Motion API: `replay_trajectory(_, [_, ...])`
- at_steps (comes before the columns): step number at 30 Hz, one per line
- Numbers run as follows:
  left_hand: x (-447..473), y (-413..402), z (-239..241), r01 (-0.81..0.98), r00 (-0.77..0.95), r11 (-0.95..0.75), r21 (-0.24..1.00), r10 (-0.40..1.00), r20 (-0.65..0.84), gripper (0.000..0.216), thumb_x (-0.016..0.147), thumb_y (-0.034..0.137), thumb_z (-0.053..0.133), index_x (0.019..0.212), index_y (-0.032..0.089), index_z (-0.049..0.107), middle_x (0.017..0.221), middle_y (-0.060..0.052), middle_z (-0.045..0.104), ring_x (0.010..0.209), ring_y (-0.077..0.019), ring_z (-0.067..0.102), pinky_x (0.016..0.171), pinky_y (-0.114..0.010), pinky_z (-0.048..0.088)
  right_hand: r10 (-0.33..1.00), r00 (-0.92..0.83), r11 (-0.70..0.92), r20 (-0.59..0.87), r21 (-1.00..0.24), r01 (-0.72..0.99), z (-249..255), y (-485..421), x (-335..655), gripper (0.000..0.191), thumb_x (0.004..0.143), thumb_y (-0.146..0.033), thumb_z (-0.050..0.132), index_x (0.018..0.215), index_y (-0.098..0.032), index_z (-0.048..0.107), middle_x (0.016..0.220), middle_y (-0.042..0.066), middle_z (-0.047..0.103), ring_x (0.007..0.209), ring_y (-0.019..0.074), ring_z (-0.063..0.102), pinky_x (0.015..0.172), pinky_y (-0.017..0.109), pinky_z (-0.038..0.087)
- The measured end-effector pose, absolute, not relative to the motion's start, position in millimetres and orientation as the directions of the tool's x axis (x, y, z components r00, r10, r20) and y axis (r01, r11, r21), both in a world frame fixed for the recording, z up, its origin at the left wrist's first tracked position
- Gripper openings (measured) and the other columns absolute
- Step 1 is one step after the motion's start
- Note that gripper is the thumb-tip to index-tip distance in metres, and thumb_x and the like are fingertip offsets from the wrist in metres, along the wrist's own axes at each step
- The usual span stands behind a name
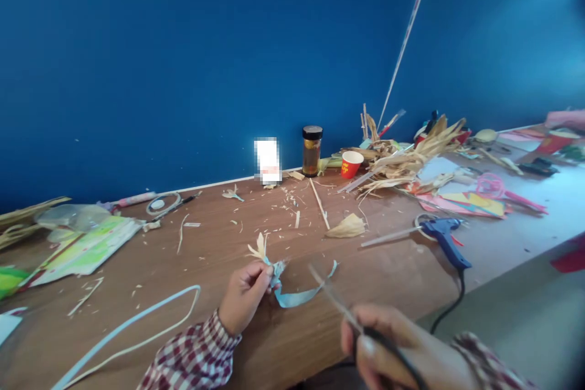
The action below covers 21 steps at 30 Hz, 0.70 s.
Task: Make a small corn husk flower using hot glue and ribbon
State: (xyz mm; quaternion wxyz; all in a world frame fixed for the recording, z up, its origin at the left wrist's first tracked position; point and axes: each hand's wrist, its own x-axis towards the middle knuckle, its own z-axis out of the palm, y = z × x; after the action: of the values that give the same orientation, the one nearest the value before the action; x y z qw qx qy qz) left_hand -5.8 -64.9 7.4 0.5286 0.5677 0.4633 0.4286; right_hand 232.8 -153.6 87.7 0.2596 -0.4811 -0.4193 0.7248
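Observation:
My left hand [244, 295] is closed in a pinch on a small dried corn-husk piece [259, 248] tied with a light blue ribbon [297, 297]. The ribbon curls to the right over the brown table [219, 237]. My right hand [388, 344] is wrapped round the black handles of a pair of scissors [336, 298]. The blurred blades point up and left, close to the ribbon's free end. Both wrists wear red-and-white checked sleeves.
A blue glue gun [445, 239] with a glue stick lies to the right. A long ribbon strip [132, 326] lies at front left. At the back stand a dark jar [311, 150], a red paper cup [351, 164] and a heap of dried husks [406, 161]. Another person's hand [564, 119] shows at far right.

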Motion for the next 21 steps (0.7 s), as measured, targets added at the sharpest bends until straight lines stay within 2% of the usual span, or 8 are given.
replay_trajectory(3, [-2, -71, 10, 0.099, 0.216, -0.091, 0.991, 0.974, 0.068, 0.033, 0.077, 0.037, 0.055, 0.053, 0.015, 0.054, 0.055, -0.001, 0.053, 0.056, -0.013, 0.055, 0.053, -0.022, 0.04, 0.762, -0.506, -0.46, -0.405, -0.888, 0.016, 69, -150, 209, 0.052, 0.066, -0.063, 0.056, 0.083, -0.014, 0.049, 0.052, -0.003, 0.048, 0.043, 0.0042, 0.043, 0.038, 0.013, 0.024])
replay_trajectory(6, [-3, -72, 11, 0.104, 0.224, -0.106, 0.989, 0.971, 0.08, 0.032, 0.078, 0.036, 0.052, 0.055, 0.015, 0.053, 0.055, -0.001, 0.052, 0.056, -0.013, 0.054, 0.053, -0.022, 0.04, 0.716, -0.582, -0.476, -0.385, -0.879, -0.004, 54, -143, 196, 0.052, 0.069, -0.063, 0.054, 0.083, -0.014, 0.048, 0.052, -0.003, 0.049, 0.041, 0.0041, 0.043, 0.037, 0.013, 0.025])
replay_trajectory(10, [-4, -71, 13, 0.168, 0.227, -0.167, 0.972, 0.966, 0.127, 0.032, 0.08, 0.035, 0.05, 0.054, 0.015, 0.054, 0.055, -0.002, 0.054, 0.054, -0.0116, 0.05, 0.053, -0.021, 0.039, 0.749, -0.576, -0.435, -0.326, -0.898, -0.058, 45, -143, 190, 0.051, 0.069, -0.062, 0.055, 0.081, -0.013, 0.048, 0.051, -0.003, 0.048, 0.043, 0.0038, 0.042, 0.04, 0.013, 0.026])
replay_trajectory(16, [-2, -72, 14, 0.17, 0.215, -0.14, 0.975, 0.971, 0.102, 0.033, 0.081, 0.035, 0.049, 0.054, 0.015, 0.052, 0.055, -0.002, 0.054, 0.053, -0.0113, 0.05, 0.052, -0.02, 0.038, 0.75, -0.551, -0.476, -0.366, -0.877, -0.065, 44, -144, 188, 0.051, 0.069, -0.061, 0.055, 0.081, -0.013, 0.049, 0.051, -0.003, 0.049, 0.041, 0.0036, 0.043, 0.039, 0.013, 0.026])
replay_trajectory(21, [-2, -72, 13, 0.163, 0.22, -0.122, 0.979, 0.972, 0.085, 0.033, 0.08, 0.035, 0.049, 0.055, 0.015, 0.053, 0.055, -0.002, 0.054, 0.053, -0.0111, 0.05, 0.051, -0.02, 0.038, 0.705, -0.58, -0.518, -0.408, -0.855, -0.028, 40, -137, 190, 0.051, 0.068, -0.062, 0.055, 0.085, -0.014, 0.048, 0.053, -0.004, 0.05, 0.039, 0.0041, 0.044, 0.033, 0.013, 0.021])
